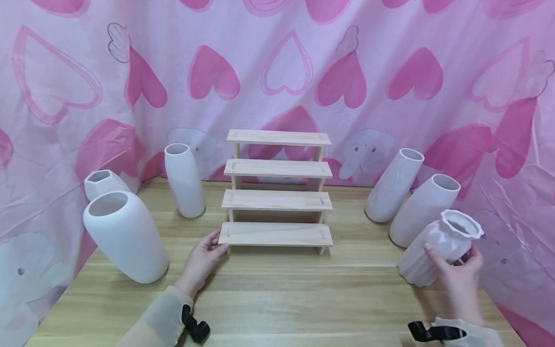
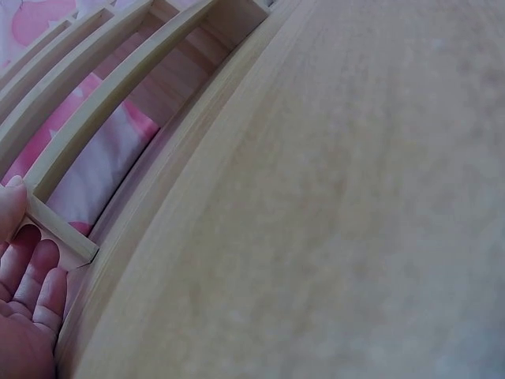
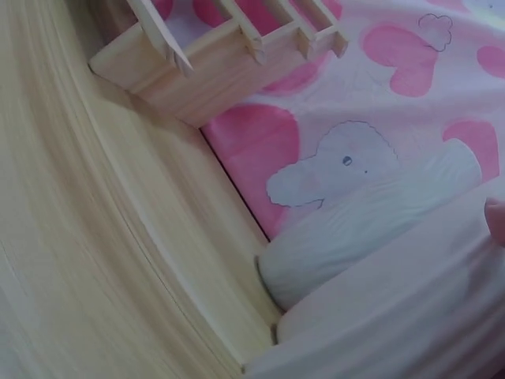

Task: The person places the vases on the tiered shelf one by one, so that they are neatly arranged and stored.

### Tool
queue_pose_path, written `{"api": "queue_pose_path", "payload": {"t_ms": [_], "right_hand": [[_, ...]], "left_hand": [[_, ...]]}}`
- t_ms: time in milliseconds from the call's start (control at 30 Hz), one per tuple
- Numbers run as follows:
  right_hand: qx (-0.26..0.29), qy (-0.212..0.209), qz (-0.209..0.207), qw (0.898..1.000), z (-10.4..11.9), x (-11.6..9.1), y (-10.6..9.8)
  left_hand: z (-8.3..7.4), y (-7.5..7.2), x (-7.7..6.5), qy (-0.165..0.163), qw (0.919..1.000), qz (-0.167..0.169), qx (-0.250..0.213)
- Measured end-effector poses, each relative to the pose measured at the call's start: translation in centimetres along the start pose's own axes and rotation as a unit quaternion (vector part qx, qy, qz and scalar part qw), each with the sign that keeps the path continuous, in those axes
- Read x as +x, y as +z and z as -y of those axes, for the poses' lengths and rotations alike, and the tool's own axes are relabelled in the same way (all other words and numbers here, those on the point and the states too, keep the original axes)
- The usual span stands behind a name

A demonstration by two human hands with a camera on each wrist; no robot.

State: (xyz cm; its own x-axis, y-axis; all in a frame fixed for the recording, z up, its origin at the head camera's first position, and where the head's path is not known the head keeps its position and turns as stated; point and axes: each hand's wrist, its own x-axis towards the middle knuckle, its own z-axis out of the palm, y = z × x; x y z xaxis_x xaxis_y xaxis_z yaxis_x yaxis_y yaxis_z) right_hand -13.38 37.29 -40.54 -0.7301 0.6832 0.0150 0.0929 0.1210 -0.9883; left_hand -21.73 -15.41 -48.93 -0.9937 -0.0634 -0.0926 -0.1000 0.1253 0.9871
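Note:
A four-step wooden display stand (image 1: pixel 276 233) stands mid-table. At the left end of its lowest step, my left hand (image 1: pixel 200 262) grips the corner; in the left wrist view the thumb (image 2: pixel 11 207) lies on the step edge and the other fingers are beside the stand's side. On the right, my right hand (image 1: pixel 463 275) holds a white ribbed vase (image 1: pixel 427 248) with a ruffled rim, thumb on the near side, some fingers hidden behind it. The vase's base appears at table level; whether it touches cannot be told. Only a fingertip (image 3: pixel 495 219) shows in the right wrist view.
Behind the held vase are a plain white vase (image 1: pixel 422 212) and a slim textured vase (image 1: pixel 393 185). To the left are a tall white vase (image 1: pixel 185 185), a wide oval vase (image 1: pixel 130 241) and a vase with an angular mouth (image 1: pixel 113 185). A pink heart-patterned curtain (image 1: pixel 277 62) surrounds the wooden table (image 1: pixel 295 299).

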Motion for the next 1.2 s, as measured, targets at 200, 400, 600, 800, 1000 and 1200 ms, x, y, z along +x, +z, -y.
{"api": "queue_pose_path", "payload": {"t_ms": [200, 400, 600, 800, 1000, 1200], "right_hand": [[0.002, 0.024, 0.01, 1.0, -0.6, 0.0, 0.4], [-0.041, -0.004, 0.007, 0.999, -0.9, 0.0, 0.2], [-0.057, -0.036, 0.015, 0.998, -0.7, -0.2, 0.8], [-0.095, -0.071, 0.023, 0.993, -0.2, -0.9, 1.8], [-0.07, -0.104, 0.051, 0.991, 1.3, -1.9, 3.2], [-0.046, -0.133, 0.088, 0.986, 3.1, -3.4, 5.1]], "left_hand": [[0.0, 0.0, 0.0, 0.008, 1.0, 0.001, -0.003], [0.1, 0.0, 0.0, 0.012, 0.9999, 0.001, -0.005], [0.2, -0.1, 0.0, 0.013, 0.9999, -0.003, -0.004], [0.1, 0.1, 0.0, 0.013, 0.9998, 0.001, -0.014], [0.1, 0.1, 0.0, 0.012, 0.9998, 0.001, -0.014], [0.1, 0.0, 0.0, 0.016, 0.9998, -0.002, -0.012]]}}
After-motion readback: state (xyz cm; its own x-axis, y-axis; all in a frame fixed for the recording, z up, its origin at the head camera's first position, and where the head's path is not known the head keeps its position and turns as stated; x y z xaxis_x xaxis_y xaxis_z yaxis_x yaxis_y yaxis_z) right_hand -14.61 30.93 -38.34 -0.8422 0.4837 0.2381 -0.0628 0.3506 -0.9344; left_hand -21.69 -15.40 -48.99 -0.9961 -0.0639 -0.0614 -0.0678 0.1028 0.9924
